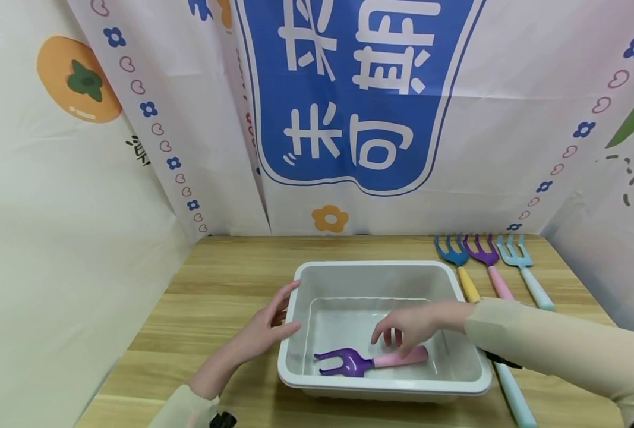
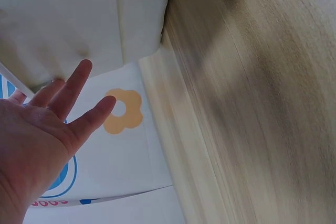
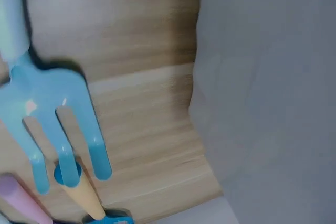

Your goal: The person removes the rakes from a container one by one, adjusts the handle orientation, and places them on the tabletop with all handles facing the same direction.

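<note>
A purple hand fork with a pink handle [image 1: 351, 362] lies on the floor of a grey-white plastic basin [image 1: 383, 385], near its front wall. Over that handle hangs my right hand [image 1: 410, 327], reaching in across the basin's right rim. Its fingers are loosely bent downward; whether a fingertip touches the handle I cannot tell. My left hand [image 1: 268, 324] is at the basin's left rim, fingers spread and fairly straight. From the left wrist, the same hand [image 2: 42, 129] shows splayed fingers beside the basin's outer wall [image 2: 63, 19]. The right wrist view does not show my right hand.
Right of the basin lie three hand forks: a blue one with a yellow handle [image 1: 469, 285], a purple-and-pink one [image 1: 498, 279] and a light blue one [image 1: 536, 288]. Nearer, another light blue fork [image 3: 47, 98] lies partly under my right forearm. Printed cloth [image 1: 215, 119] hangs behind the wooden table [image 1: 188, 333].
</note>
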`<state>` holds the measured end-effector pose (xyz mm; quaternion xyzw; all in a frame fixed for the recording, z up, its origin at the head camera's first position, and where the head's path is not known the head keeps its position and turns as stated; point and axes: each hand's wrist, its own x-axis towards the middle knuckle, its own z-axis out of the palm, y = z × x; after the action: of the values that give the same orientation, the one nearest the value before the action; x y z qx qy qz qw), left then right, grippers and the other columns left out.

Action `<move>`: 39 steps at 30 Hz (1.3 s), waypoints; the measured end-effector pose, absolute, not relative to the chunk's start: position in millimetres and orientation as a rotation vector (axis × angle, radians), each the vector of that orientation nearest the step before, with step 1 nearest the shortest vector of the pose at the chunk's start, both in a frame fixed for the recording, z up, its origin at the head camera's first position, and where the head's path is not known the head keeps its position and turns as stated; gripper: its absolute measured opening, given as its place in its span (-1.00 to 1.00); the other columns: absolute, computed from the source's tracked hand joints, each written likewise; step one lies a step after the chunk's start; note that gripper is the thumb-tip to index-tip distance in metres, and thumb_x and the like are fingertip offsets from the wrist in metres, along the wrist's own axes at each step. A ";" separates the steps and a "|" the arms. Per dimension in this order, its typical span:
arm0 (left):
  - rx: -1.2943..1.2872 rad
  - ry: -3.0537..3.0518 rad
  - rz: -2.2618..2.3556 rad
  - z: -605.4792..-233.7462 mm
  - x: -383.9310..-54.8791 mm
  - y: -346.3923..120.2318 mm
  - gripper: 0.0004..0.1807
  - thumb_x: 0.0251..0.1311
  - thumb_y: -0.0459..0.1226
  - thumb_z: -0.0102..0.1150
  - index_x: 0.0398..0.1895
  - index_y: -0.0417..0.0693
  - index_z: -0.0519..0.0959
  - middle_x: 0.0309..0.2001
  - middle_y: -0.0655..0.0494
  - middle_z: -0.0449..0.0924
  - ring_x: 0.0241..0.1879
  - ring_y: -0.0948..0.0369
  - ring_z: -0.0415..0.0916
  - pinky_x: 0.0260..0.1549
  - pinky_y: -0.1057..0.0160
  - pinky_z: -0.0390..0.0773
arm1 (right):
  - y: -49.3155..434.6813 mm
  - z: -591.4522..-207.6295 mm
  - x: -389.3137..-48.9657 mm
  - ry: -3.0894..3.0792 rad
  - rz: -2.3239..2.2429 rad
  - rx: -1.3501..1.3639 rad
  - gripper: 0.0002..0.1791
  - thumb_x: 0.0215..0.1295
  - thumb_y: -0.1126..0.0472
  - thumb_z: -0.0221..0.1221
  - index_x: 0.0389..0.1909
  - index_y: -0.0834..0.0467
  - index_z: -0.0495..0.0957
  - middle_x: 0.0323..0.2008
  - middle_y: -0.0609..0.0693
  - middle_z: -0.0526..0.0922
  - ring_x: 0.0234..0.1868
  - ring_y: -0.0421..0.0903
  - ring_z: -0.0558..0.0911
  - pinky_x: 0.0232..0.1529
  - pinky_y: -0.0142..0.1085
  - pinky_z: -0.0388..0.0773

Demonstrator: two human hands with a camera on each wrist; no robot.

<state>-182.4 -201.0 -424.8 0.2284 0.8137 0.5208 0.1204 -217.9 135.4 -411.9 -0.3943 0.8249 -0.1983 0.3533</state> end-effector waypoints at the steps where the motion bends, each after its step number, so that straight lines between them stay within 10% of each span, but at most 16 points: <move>1: 0.666 2.377 1.520 -424.7 -182.5 -201.0 -0.19 0.34 -0.27 0.15 0.54 0.24 -0.03 0.38 -0.25 0.21 0.19 -0.08 0.40 -0.02 0.22 0.51 | 134.9 -413.2 -218.2 2.135 -0.500 -1.019 -0.41 0.03 0.48 0.31 0.14 0.12 0.52 -0.24 -0.09 0.58 -0.23 -0.15 0.58 -0.19 -0.43 0.51; 39: 0.690 2.326 1.561 -425.3 -183.2 -201.0 -0.18 0.34 -0.34 0.14 0.54 0.19 -0.05 0.38 -0.28 0.19 0.19 -0.15 0.39 -0.07 0.22 0.56 | 139.6 -419.8 -219.1 2.317 -0.228 -0.899 -0.21 -0.09 0.61 0.17 0.15 -0.12 0.45 -0.31 -0.13 0.51 -0.31 -0.21 0.45 -0.40 -0.35 0.45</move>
<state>-183.2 -201.0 -425.3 0.2371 0.7997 0.5366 0.1278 -219.1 139.6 -419.8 -0.3415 0.8804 -0.0868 0.3173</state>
